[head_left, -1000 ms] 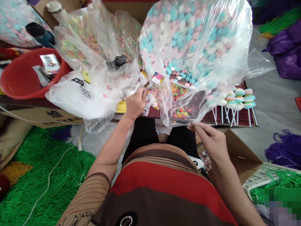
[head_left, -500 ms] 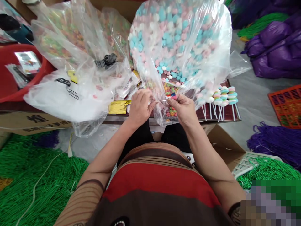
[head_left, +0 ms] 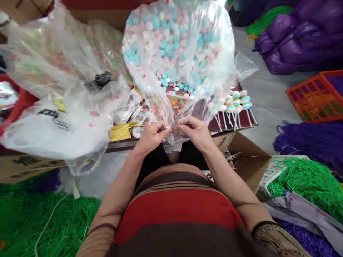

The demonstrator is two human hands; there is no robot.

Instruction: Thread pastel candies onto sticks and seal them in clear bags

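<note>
My right hand [head_left: 197, 134] has come in from the right, almost to my left hand [head_left: 153, 135]. Both sets of fingertips pinch at the front of the clear bag [head_left: 191, 41], on film or something small, I cannot tell. Behind lie coloured rings [head_left: 177, 104], then loose pastel sweets [head_left: 184, 86]; a hard tug could spill them.

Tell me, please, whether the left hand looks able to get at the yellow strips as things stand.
Probably yes: the yellow strips lie uncovered just beside the left hand, with nothing visible in between, though that hand may be busy at the clear plastic.
</note>
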